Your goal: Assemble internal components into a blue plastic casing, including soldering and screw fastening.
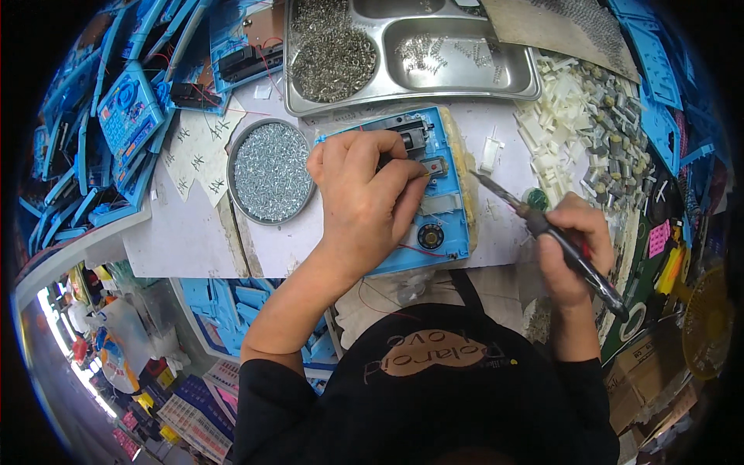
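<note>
A blue plastic casing (452,208) lies open on the table in front of me, with a black round speaker (431,235), a dark battery holder (416,136) and thin red wire on it. My left hand (364,190) rests over the casing's left part, fingers bent and thumb pressed to the forefinger beside a small metal part (436,167). Whatever they pinch is hidden. In my right hand (572,252) is a long black-handled tool (535,221) with a narrow metal tip. That tip points at the casing's right edge, a little apart from it.
A round dish of screws (271,172) stands left of the casing. Behind is a metal compartment tray (377,101) with springs. White plastic pieces (552,116) and grey cylindrical parts (616,147) are heaped at right. Blue casings (128,108) pile up at far left.
</note>
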A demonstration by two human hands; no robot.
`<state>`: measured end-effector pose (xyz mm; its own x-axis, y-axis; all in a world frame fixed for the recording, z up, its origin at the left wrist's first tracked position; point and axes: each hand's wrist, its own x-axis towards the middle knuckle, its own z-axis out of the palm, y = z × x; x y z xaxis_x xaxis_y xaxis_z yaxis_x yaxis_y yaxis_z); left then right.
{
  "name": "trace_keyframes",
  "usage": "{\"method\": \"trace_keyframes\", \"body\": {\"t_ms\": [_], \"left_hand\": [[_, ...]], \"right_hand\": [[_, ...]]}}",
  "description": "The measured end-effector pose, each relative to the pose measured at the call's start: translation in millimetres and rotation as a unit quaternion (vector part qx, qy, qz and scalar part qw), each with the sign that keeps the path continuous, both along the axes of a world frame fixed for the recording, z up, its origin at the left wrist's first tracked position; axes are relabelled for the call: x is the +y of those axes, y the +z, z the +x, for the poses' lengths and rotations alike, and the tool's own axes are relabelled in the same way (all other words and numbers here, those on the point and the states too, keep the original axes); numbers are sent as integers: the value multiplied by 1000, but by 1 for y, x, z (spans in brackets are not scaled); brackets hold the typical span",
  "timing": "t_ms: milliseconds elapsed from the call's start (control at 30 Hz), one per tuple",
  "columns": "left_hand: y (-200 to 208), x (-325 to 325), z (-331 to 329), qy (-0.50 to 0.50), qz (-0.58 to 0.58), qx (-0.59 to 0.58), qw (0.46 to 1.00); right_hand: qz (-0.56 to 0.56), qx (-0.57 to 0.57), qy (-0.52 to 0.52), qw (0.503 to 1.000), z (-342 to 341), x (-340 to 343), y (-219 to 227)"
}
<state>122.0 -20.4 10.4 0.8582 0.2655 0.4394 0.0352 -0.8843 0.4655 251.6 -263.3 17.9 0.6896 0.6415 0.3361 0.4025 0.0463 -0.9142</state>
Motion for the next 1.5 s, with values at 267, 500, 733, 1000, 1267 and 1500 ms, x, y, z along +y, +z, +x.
{"method": "trace_keyframes", "body": {"t_ms": [267,500,733,1000,1267,1500], "left_hand": [[0,-1,0,2,-8,-4,1000],[-2,0,0,2,-5,-3,1000],[-3,0,0,3,-3,-2,1000],[-3,-1,-1,4,-2,3,1000],[2,-1,1,1,11,2,1000],[-2,-2,0,10,-1,8,1000]], "right_hand": [[-5,-57,28,998,2,19,-2],[-13,-82,29,996,1,22,-4],[-17,-91,32,995,2,25,-4],[-18,-133,56,989,5,27,-3],[-16,-220,91,971,8,27,-2],[1,-202,74,977,11,22,0]]}}
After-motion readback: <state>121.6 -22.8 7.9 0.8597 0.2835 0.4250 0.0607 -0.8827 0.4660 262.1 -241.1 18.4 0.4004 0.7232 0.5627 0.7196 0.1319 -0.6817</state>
